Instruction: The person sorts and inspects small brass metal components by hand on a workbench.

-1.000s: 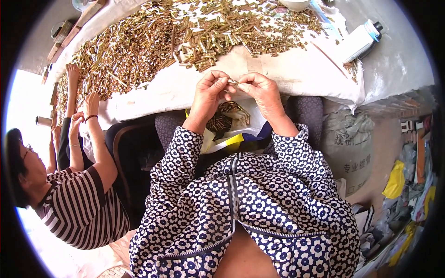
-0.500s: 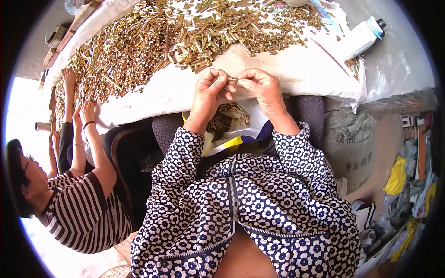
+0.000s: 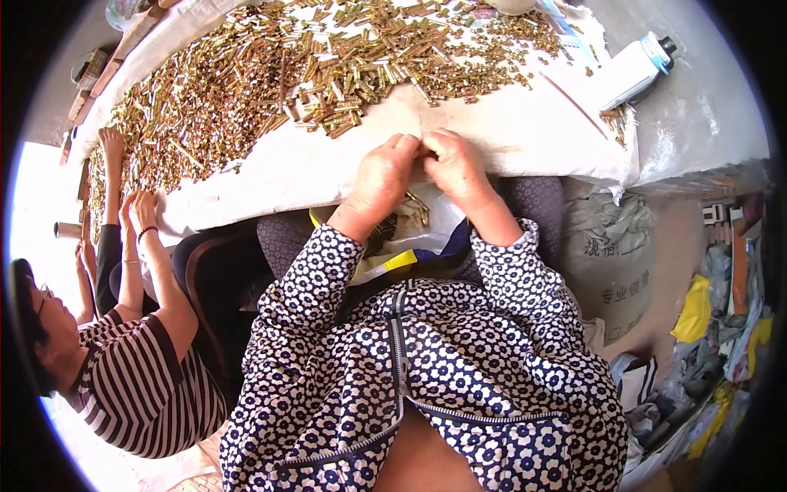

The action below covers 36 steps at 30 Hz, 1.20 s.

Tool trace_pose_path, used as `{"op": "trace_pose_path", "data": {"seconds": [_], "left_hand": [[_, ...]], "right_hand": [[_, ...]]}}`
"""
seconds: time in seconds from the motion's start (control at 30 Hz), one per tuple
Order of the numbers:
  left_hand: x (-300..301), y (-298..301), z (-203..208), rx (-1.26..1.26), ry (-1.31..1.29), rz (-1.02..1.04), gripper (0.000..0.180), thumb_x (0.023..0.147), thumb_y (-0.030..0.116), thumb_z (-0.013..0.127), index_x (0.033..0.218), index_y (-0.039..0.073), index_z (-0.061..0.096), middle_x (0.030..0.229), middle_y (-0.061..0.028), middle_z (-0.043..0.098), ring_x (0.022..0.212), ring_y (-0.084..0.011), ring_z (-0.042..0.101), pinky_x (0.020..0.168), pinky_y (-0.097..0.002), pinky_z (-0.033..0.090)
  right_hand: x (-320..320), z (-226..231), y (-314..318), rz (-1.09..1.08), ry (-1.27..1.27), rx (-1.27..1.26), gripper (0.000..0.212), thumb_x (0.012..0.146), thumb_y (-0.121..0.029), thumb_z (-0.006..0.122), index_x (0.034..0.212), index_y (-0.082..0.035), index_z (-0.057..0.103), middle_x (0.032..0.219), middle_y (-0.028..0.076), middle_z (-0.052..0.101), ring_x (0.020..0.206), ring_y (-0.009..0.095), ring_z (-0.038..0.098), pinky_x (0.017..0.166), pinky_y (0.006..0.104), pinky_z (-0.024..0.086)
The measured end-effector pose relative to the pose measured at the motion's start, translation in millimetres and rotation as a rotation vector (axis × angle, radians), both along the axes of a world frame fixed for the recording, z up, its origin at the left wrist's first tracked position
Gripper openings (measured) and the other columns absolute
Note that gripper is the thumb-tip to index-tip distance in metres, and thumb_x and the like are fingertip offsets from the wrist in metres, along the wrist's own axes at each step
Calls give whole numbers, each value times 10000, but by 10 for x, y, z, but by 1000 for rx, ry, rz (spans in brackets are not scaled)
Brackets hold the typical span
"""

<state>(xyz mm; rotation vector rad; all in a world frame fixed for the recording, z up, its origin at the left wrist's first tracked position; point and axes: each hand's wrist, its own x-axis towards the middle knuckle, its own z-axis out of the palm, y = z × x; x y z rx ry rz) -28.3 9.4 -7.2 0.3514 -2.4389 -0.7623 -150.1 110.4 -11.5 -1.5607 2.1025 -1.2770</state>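
Left hand [image 3: 384, 174] and right hand [image 3: 453, 166] met, fingers curled, over the near edge of a white-covered table [image 3: 533, 135]; whether they gripped anything, I couldn't tell. Small brass-coloured pieces [image 3: 348, 86] lay heaped beyond, more inside an open bag [image 3: 402, 261] below.

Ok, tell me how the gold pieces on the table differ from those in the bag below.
The table pieces spread widely over a white cloth; the bag pieces sit inside an open bag between the knees. Far more table pieces show, while only a few bag pieces are visible. Both are small, shiny and gold-coloured.
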Motion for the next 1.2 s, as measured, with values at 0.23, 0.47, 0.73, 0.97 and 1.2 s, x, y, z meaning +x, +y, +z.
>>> {"op": "trace_pose_path", "data": {"seconds": [0.23,0.47,0.73,0.97,1.2], "left_hand": [[-2,109,87,-232,-197,56,216,719,-11,541,923,57,518,835,-128,565,787,-290,605,668,-385,513],[212,-245,25,337,174,227,67,906,21,479,965,23,512,791,-149,555,727,-289,571,672,-378,478],[346,-751,64,-326,-355,315,118,822,45,539,931,25,578,907,-175,581,851,-379,589,726,-440,478],[304,-564,76,275,-71,175,90,840,57,596,923,23,589,792,-92,631,717,-216,619,622,-324,482],[304,-324,189,1211,190,113,123,916,81,571,1033,43,567,758,-4,607,667,-60,586,519,-179,434]], "right_hand": [[-517,-41,-53,-343,374,11,260,733,-35,651,990,-54,621,1010,132,604,981,320,566,859,387,470],[-862,-207,-143,-425,590,58,155,827,-147,519,892,-92,648,932,113,613,911,316,569,771,440,464],[-765,-192,-112,-322,520,76,156,859,-146,489,850,-88,633,888,122,606,836,315,595,701,437,476],[-428,-140,-140,-280,528,156,102,779,-88,624,880,-83,634,850,85,626,828,289,603,727,387,505],[-413,-125,-116,-213,455,12,62,757,-74,621,804,-76,582,806,95,614,792,294,602,689,399,498]]}}
